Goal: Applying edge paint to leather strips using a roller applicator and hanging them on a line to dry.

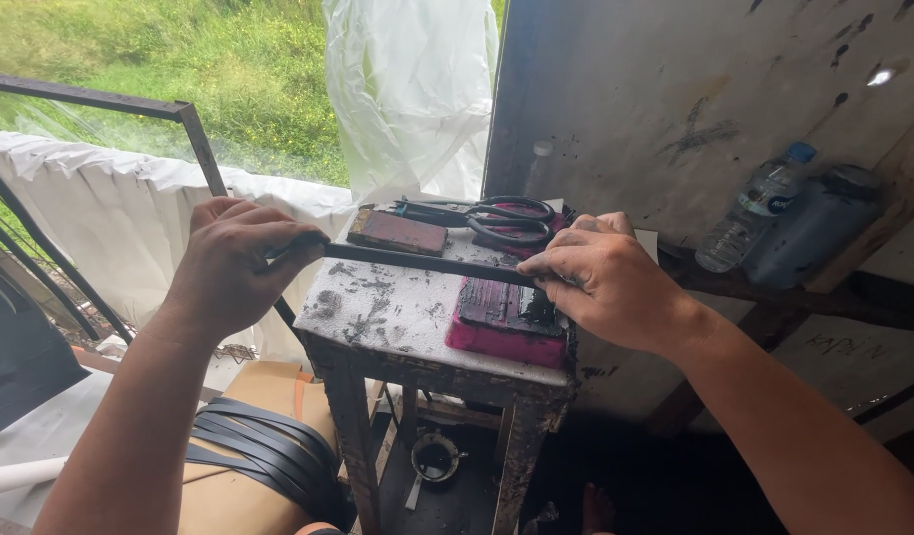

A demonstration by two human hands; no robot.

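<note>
Centre frame, small stained bench (377, 307): both hands closed on a dark strip (427, 263) stretched level across it, left hand (229, 267) pinching its free end, right hand (600, 282) pressing it onto the pink block (506, 332); scissors (486, 216) lie untouched behind, so cutting looks undone.

A thin black strip (427, 262), stretched level above the small stand's stained top, crosses a pink block (506, 322).

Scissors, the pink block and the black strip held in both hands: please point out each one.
scissors (511, 220), head view, on the black handle loops.
pink block (506, 340), head view, on its pink front face.
black strip (417, 260), head view, on the middle of the strip between the two hands.
</note>
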